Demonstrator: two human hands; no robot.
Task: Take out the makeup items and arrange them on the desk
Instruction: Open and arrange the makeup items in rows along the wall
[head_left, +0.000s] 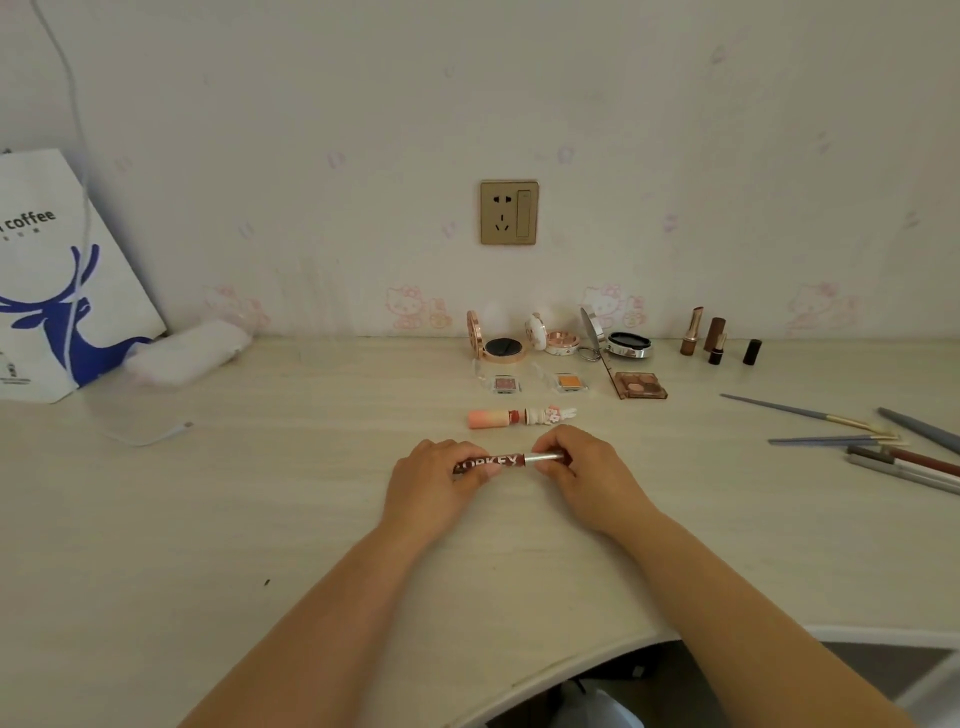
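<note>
Pinching a lip gloss tube (511, 460) by both ends, left hand (434, 480) and right hand (582, 467). Light, rigid, likely slick; grasp mid-barrel, between the fingers (545, 464).

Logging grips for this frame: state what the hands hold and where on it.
Both hold one dark red lip gloss tube flat above the desk: left hand grips the lettered body end, right hand pinches the silver cap end.

Pale matt wood-grain desk (260, 519). Glossy dark red lip gloss tube (493, 461) with shiny metal collar. Brushed gold socket plate (509, 212). White paper bag (57, 280). Soft white cloth pouch (189, 351).
</note>
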